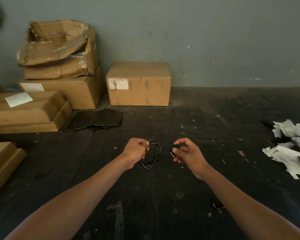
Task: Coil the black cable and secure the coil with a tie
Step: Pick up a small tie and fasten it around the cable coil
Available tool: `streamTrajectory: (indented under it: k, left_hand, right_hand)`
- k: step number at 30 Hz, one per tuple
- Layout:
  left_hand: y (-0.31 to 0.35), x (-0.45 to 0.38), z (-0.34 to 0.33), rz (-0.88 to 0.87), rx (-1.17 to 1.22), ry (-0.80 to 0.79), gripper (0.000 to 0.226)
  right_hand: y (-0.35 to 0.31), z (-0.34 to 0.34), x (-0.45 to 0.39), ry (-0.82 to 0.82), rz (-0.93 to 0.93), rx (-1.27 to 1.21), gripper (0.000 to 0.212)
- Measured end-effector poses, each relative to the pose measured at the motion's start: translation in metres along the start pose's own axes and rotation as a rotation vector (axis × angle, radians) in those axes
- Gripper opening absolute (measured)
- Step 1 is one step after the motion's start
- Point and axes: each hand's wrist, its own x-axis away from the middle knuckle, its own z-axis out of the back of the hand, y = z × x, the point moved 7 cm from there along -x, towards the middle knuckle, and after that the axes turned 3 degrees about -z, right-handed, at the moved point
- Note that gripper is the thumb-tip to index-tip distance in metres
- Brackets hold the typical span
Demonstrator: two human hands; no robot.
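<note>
the left hand [136,151] grips the coiled black cable [152,156] above the dark table [197,187]; the right hand [187,153] pinches a small dark piece [174,150] (probably the tie). a looser left grip could let the loops spring apart before tying.

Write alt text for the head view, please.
Over a dark table, the left hand grips a coiled black cable while the right hand pinches a small black item, possibly the tie. Cardboard boxes stand behind, crumpled paper at right.
</note>
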Motion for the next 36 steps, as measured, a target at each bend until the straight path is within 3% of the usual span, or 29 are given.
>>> streamTrajectory:
  k: [8, 17, 25, 30, 36]
  left_hand:
    - [0.013, 0.001, -0.004, -0.04, 0.036, 0.001, 0.028]
    - [0.038, 0.009, -0.002, -0.127, 0.208, -0.056, 0.025]
    - [0.045, 0.013, 0.002, -0.15, 0.247, -0.137, 0.032]
    - [0.044, 0.009, 0.003, -0.175, 0.186, -0.084, 0.034]
    - [0.049, 0.007, 0.008, -0.138, 0.214, -0.052, 0.034]
  right_hand:
    - [-0.07, -0.049, 0.006, -0.076, 0.22, 0.121, 0.028]
    - [-0.099, -0.058, 0.01, 0.191, 0.595, 0.689, 0.025]
    - [-0.105, -0.057, 0.006, 0.163, 0.578, 0.799, 0.022]
    - [-0.105, -0.059, -0.001, 0.084, 0.487, 0.684, 0.015]
    - [-0.11, -0.058, 0.002, 0.125, 0.547, 0.583, 0.014]
